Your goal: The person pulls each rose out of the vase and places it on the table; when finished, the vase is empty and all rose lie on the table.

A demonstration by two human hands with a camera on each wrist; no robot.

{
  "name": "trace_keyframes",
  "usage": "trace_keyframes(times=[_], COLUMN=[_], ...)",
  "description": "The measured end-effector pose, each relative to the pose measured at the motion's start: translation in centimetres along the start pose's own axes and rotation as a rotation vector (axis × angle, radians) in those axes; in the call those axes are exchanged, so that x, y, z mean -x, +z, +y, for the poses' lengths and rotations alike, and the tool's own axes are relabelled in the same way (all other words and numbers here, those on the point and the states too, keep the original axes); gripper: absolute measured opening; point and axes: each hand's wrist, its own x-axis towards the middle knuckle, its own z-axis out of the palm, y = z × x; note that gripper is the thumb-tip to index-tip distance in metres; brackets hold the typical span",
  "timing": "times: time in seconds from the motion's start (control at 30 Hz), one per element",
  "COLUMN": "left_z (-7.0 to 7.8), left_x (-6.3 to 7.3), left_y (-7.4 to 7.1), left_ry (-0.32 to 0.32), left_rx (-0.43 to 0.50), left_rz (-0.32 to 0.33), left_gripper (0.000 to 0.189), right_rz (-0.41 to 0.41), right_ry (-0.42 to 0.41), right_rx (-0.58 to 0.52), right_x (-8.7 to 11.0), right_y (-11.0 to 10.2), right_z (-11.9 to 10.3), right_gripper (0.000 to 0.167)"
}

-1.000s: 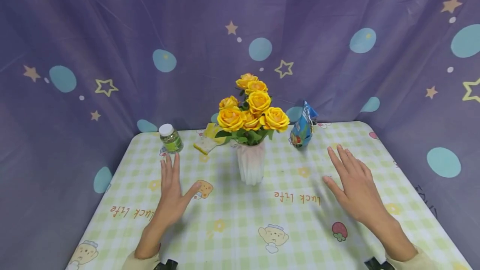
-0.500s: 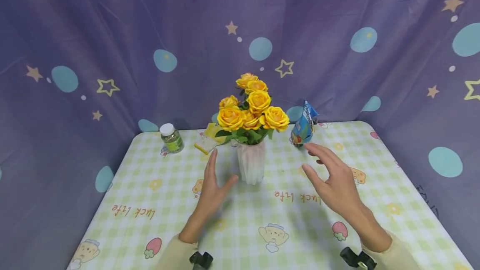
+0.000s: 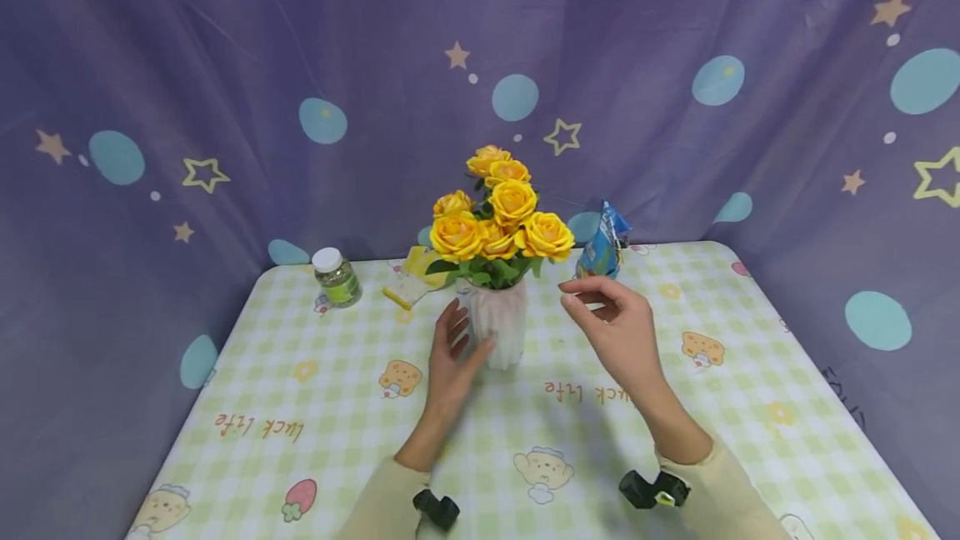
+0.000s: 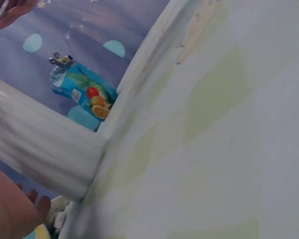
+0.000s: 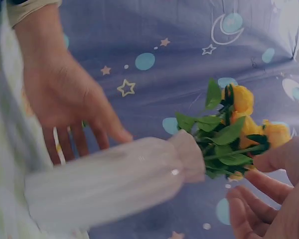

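Observation:
A white ribbed vase with a pinkish neck stands upright, holding several yellow roses with green leaves. My left hand is at the vase's left side, fingers loosely bent and the thumb in front of its lower body. In the right wrist view, that thumb tip is right at the vase wall. To the right of the vase, my right hand is raised with bent fingers and thumb near each other, nothing between them. The right wrist view has its thumb overlapping the lower flowers.
Behind my right hand stands a blue snack bag with a black clip on it. A white-lidded jar is at the back left. A yellow and white cloth-like item lies behind the vase. The checked tablecloth meets a purple curtain.
Both hands have moved inward toward the vase, the left reaching its side. The right hand's fingers have drawn closer to its thumb. The vase and the other objects have stayed put.

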Motion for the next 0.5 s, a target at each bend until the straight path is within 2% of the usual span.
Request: trace_keyframes(times=[0.17, 0.4, 0.5], left_z=[-0.9, -1.6, -2.0], left_x=[-0.2, 0.3, 0.4], left_y=[1.3, 2.5, 2.8], left_ry=[-0.008, -0.021, -0.026], left_rx=[0.031, -0.072, -0.076], left_rz=[0.037, 0.082, 0.096], left_gripper=[0.076, 0.085, 0.086], right_rz=[0.112, 0.225, 0.252], right_ry=[0.032, -0.003, -0.001], right_rx=[-0.113, -0.205, -0.236], right_x=[-0.9, -1.4, -1.5], right_y=[3.0, 5.3, 5.8], right_z=[0.3, 0.7, 1.0], right_gripper=[0.006, 0.008, 0.004])
